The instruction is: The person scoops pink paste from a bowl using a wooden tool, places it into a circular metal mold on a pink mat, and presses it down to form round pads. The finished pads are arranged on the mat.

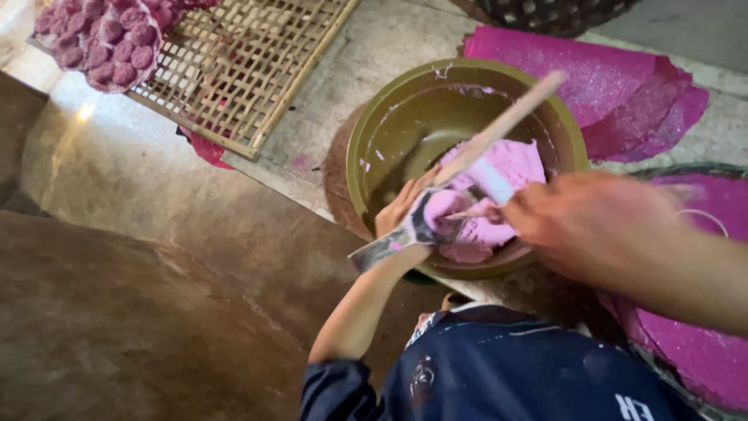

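bowls: one, olive green [374,132]
dough lumps in bowl: one, pink [506,168]
wooden sticks: one [506,121]
scrapers: one, flat, grey [389,245]
hands: two, left [401,206], right [596,222]
bamboo racks: one [249,62]
pink sheets: two, one behind the bowl [615,90], one at right [701,351]
pink balls: one heap [105,39], too many to count

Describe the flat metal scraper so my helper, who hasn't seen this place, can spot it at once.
Find the olive-green bowl of pink dough on the stone floor. At its near rim the left hand holds the scraper, a flat grey blade smeared pink, unlike the long pale wooden stick crossing the bowl.
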